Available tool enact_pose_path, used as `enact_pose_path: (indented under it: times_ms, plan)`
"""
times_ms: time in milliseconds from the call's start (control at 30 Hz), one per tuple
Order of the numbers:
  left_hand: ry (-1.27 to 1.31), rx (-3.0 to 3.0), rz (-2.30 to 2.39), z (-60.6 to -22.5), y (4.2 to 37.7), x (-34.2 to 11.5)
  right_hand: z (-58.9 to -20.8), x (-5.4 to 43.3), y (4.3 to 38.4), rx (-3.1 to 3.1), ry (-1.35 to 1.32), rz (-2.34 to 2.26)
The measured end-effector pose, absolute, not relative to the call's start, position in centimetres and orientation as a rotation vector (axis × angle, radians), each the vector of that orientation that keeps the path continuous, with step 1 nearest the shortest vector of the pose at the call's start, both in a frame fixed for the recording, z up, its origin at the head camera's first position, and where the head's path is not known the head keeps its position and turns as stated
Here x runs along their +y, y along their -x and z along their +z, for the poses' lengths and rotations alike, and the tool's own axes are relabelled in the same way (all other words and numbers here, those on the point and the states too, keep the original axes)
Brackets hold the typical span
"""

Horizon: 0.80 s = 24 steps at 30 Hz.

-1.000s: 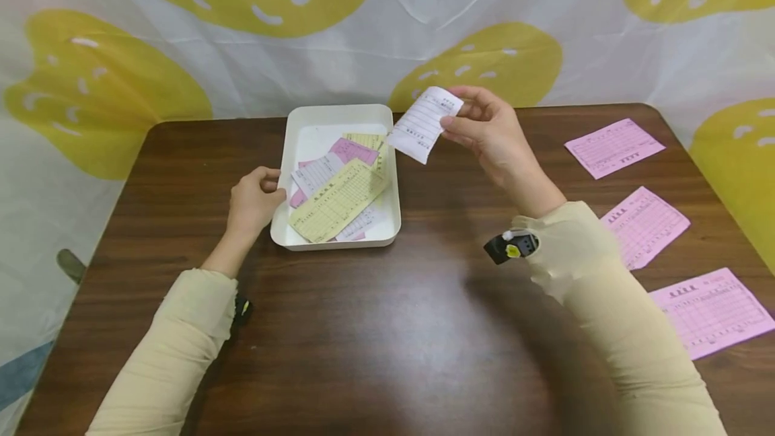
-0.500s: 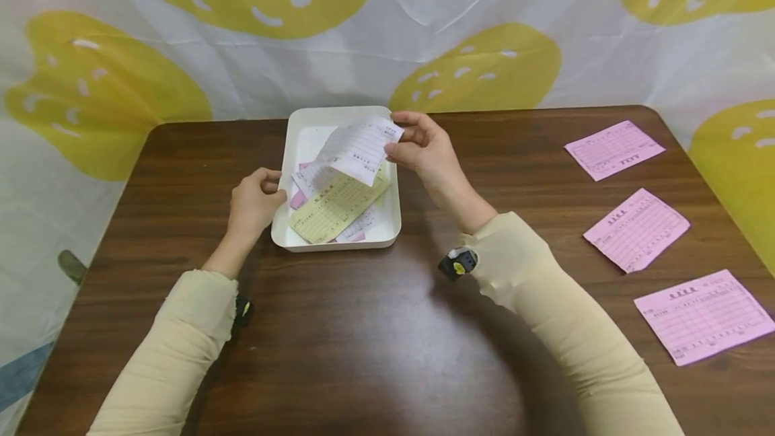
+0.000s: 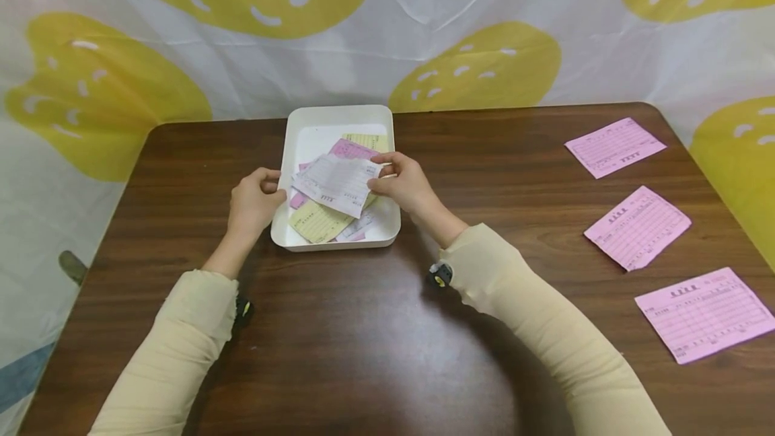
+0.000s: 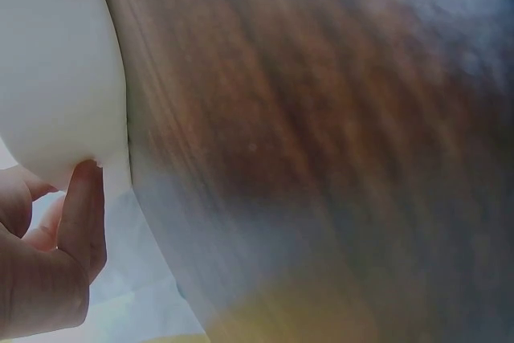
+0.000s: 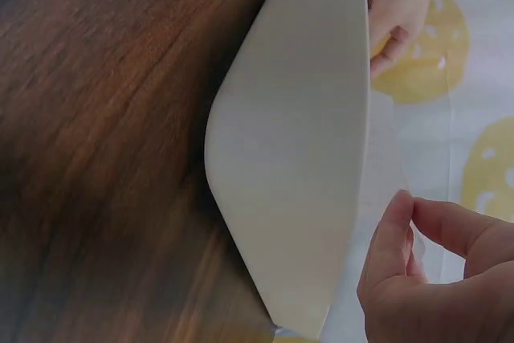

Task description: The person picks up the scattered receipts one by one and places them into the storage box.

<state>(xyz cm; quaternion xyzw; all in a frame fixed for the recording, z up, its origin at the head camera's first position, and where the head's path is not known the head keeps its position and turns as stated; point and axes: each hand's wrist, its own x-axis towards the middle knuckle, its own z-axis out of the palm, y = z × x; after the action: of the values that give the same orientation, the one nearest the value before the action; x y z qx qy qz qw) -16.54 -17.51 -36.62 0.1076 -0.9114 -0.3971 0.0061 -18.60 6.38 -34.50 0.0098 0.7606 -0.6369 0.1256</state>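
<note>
A white printed slip (image 3: pixel 339 184) lies tilted over the papers in the white tray (image 3: pixel 387 224). My right hand (image 3: pixel 404 184) pinches the slip's right edge between thumb and fingertips, above the tray's right side. The right wrist view has this hand (image 5: pixel 442 275) beside the tray wall (image 5: pixel 289 118), thumb and finger meeting on the pale sheet. On the left, my left hand (image 3: pixel 254 197) grips the tray's rim; the left wrist view shows its fingers (image 4: pixel 83 206) against the outer wall. Below the white slip, a yellow slip (image 3: pixel 321 221) and a pink slip (image 3: pixel 351 148) partly show.
Three pink slips lie apart on the right of the wooden table: a far one (image 3: pixel 614 147), a middle one (image 3: pixel 638 229) and a near one (image 3: pixel 705 315). Behind the table hangs a white curtain (image 3: pixel 363 66) with yellow fruit shapes.
My right hand has carried the white slip leftward and down, from beside the tray to over the papers inside it. My left hand has stayed at the tray's left rim.
</note>
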Motion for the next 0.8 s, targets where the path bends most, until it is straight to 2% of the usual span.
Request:
enact_pose_path:
  times_ms: [433,800]
  plan:
    - [-0.332,-2.847,-1.243,-36.7,16.6,-17.5,-34.2,6.3,18.6,2.419,0.107,-1.433]
    - [-0.338,-2.854,-1.245,-36.7,16.6,-17.5,-32.7,8.0,19.0,2.319,0.232,-1.355]
